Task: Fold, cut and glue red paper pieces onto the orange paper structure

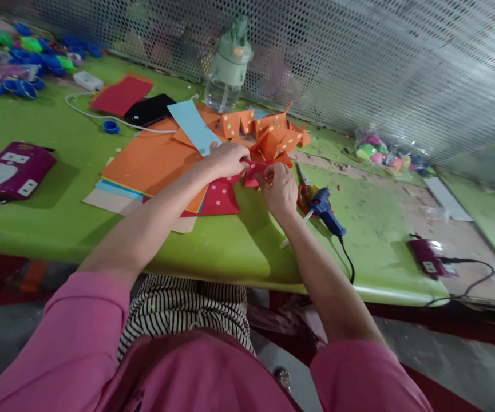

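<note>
Green bench [71,223], seen from above. At left, a glossy purple box [19,171] with sockets. Next, a flat stack of coloured paper topped by an orange sheet [148,163], with a light-blue strip [192,127] across its far edge. At centre, a red paper piece [252,177] is held between both hands: the left hand [230,160] pinches its left end with fingertips together, and the right hand [280,187] grips the other end between thumb and curled fingers. Just beyond stand orange folded shapes [275,140] with pale squares, apparently finished shaping. The red piece seems only partly shaped; the stacked sheets look unworked. Right of the hands lie scissors [302,200] and a blue glue gun [327,212].
</note>
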`<act>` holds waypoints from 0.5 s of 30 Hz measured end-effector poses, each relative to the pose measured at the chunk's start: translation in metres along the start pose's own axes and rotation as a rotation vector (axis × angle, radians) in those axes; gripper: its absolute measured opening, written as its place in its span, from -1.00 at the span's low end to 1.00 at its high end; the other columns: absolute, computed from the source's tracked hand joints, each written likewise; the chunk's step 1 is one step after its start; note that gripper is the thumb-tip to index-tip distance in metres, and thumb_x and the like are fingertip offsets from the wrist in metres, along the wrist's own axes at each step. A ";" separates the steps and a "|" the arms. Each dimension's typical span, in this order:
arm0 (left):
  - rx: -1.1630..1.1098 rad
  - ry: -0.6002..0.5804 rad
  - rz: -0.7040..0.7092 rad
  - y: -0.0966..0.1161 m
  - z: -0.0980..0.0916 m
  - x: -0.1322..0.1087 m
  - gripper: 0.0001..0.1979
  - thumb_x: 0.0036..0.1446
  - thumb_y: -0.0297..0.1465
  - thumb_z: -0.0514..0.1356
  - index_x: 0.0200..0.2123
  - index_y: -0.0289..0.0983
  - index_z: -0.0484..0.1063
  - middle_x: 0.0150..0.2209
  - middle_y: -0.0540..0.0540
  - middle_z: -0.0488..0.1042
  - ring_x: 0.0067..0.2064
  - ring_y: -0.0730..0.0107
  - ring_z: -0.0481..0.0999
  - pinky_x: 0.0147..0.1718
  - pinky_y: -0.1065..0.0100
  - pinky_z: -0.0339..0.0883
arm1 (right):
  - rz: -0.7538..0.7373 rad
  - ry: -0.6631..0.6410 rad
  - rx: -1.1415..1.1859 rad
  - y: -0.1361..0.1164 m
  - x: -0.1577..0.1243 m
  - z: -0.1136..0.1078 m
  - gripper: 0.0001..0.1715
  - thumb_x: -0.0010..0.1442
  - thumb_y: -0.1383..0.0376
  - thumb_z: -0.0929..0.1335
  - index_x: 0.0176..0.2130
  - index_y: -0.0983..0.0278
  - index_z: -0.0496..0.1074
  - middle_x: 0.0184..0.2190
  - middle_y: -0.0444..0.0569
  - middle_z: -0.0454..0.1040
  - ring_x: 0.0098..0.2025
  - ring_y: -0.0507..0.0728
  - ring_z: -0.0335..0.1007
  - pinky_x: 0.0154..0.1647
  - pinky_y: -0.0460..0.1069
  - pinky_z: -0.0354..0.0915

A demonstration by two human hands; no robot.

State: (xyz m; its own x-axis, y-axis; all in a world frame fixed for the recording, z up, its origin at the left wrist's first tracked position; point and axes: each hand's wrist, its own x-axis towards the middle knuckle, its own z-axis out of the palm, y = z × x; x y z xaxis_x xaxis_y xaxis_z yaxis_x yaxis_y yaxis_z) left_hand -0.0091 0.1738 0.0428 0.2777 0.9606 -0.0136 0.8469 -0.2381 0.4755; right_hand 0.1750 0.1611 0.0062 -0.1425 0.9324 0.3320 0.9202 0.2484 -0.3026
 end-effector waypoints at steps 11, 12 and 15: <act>-0.025 0.027 -0.004 0.000 -0.001 -0.003 -0.70 0.29 -0.27 0.15 0.02 -0.12 0.55 0.08 -0.13 0.58 0.18 0.07 0.47 0.22 0.05 0.13 | 0.032 -0.054 -0.134 0.049 -0.037 -0.080 -0.80 0.25 0.21 0.27 -0.20 0.22 0.44 -0.17 0.15 0.52 -0.14 0.28 0.42 -0.12 0.15 0.31; -0.027 0.029 -0.002 0.001 -0.001 -0.003 -0.70 0.29 -0.26 0.15 0.03 -0.12 0.55 0.08 -0.13 0.58 0.19 0.08 0.47 0.21 0.06 0.13 | 0.032 -0.070 -0.201 0.056 -0.042 -0.084 -0.74 0.24 0.24 0.25 -0.13 0.24 0.46 -0.13 0.20 0.52 -0.08 0.33 0.42 -0.06 0.19 0.30; -0.028 0.031 0.011 0.002 -0.001 -0.004 -0.69 0.31 -0.22 0.14 0.03 -0.11 0.55 0.08 -0.12 0.59 0.19 0.10 0.47 0.21 0.08 0.13 | 0.075 -0.159 -0.379 0.078 -0.054 -0.089 -0.50 0.18 0.24 0.25 0.07 0.34 0.42 -0.01 0.32 0.50 0.00 0.44 0.40 -0.01 0.26 0.29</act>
State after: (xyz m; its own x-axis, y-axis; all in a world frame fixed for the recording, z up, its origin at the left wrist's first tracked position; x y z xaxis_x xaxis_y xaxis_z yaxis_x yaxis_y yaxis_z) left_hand -0.0087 0.1693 0.0445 0.2723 0.9620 0.0186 0.8308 -0.2448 0.4998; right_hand 0.2873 0.1066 0.0438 -0.0976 0.9806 0.1702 0.9950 0.0921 0.0399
